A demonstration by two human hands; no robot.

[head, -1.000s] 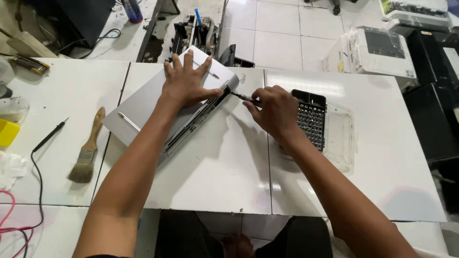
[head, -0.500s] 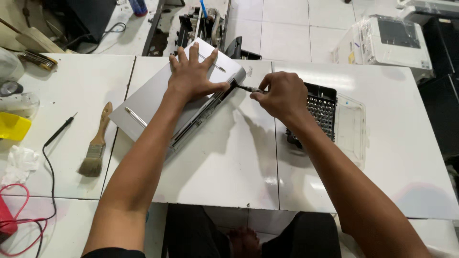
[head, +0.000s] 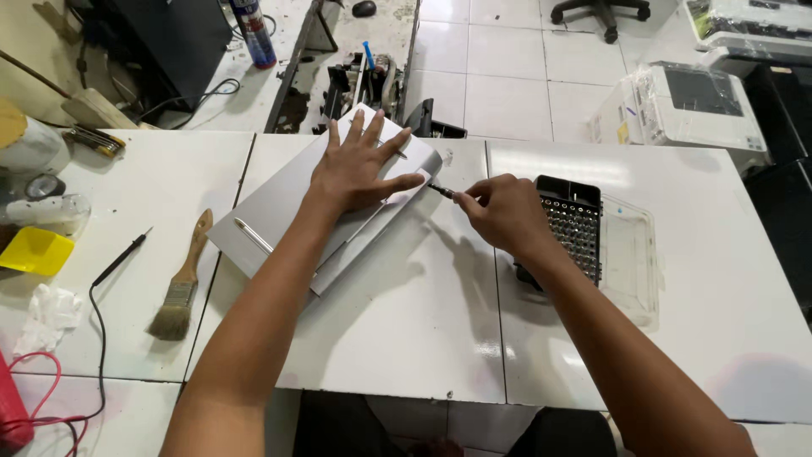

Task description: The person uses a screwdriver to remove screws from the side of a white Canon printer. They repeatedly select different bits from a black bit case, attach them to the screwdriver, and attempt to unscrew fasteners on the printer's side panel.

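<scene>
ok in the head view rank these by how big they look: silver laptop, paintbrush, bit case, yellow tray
1. silver laptop
2. bit case, tray and clear lid together
3. paintbrush
4. yellow tray, cut by the frame edge, so unsure

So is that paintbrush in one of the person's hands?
No, the paintbrush lies on the white table, apart from the left hand pressing on the grey laptop and the right hand holding a small screwdriver.

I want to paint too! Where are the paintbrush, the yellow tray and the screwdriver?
paintbrush (head: 188, 269): head view, wooden handle.
yellow tray (head: 34, 251): head view, inner floor.
screwdriver (head: 442, 191): head view, dark shaft by the right hand's fingertips.
</scene>
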